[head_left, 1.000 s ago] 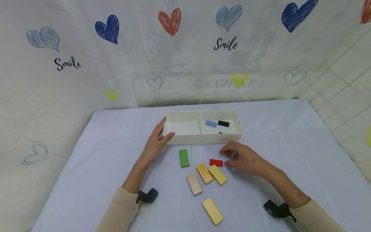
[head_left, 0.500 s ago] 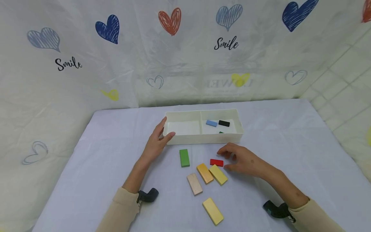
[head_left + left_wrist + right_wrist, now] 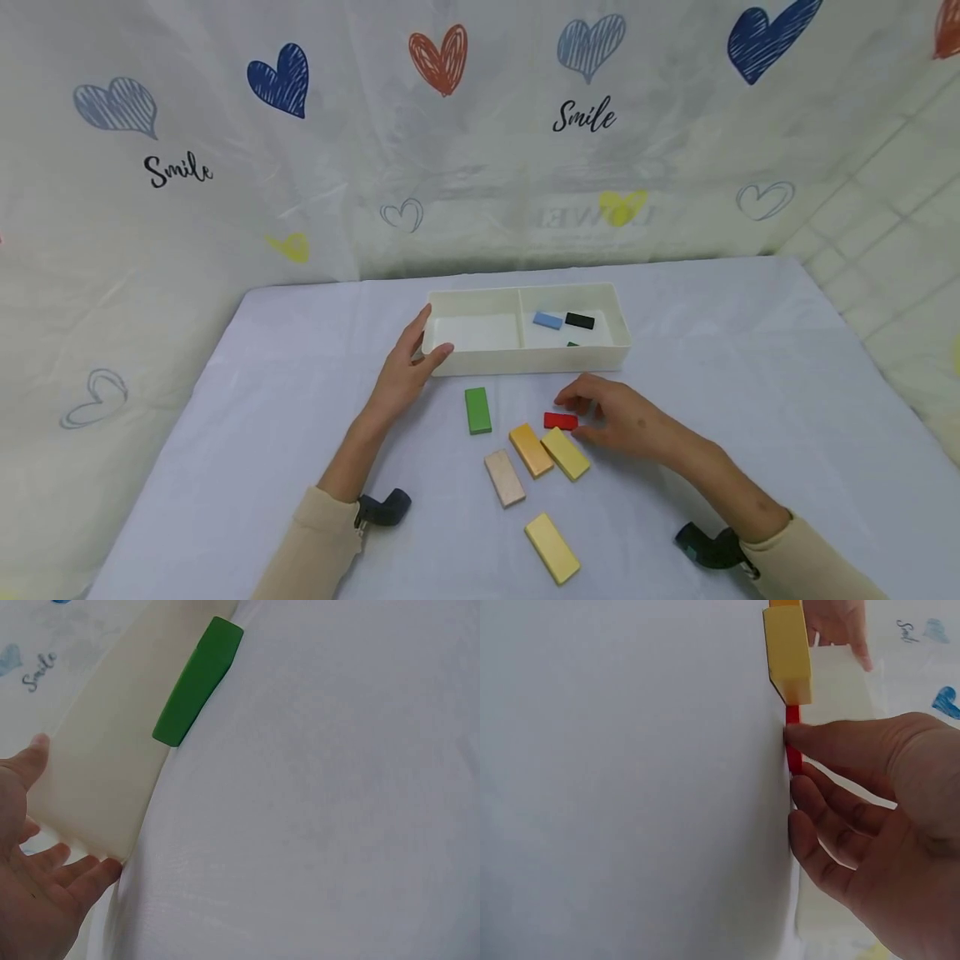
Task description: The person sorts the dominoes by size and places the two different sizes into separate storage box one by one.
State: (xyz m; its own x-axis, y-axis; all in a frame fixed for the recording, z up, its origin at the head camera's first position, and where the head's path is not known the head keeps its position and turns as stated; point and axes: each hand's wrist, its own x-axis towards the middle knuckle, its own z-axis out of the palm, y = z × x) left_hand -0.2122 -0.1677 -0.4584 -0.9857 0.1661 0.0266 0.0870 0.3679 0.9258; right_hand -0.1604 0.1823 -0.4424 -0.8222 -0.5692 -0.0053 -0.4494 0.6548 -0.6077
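Note:
My left hand grips the left end of a white two-compartment box, thumb over the front rim and fingers along the end wall. Just in front of the box, my right hand bends round a small red block lying flat on the cloth. The thumb is at the block's near side and the fingertips are beyond it; a firm pinch does not show. In the right wrist view, the thumb covers part of the red block. A green block lies between the hands.
Nearer me lie an orange block, a yellow block beside it, a pale wooden block and another yellow block. The box's right compartment holds a blue block, a black block and a partly hidden green piece.
My right hand has shifted left and closer around the red block, its fingers and thumb drawing nearer to it. The left hand stays on the box, and the blocks lie as before.

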